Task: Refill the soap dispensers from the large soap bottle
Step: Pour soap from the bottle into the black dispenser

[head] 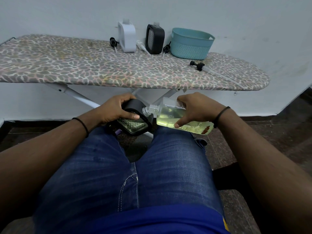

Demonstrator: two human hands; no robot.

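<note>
Right hand (197, 110) tilting large soap bottle (170, 118), left hand (116, 108) gripping black dispenser (135, 122)

A pale grey-white wall (168, 10) fills the top of the frame. Across the upper middle stands an ironing board (84, 68) with a leopard-print cover, its white legs (79, 96) crossing beneath at centre. Dark speckled stone floor (253, 132) shows at right and lower left. Light is soft and even, with faint scuffs on the wall at upper right
</note>
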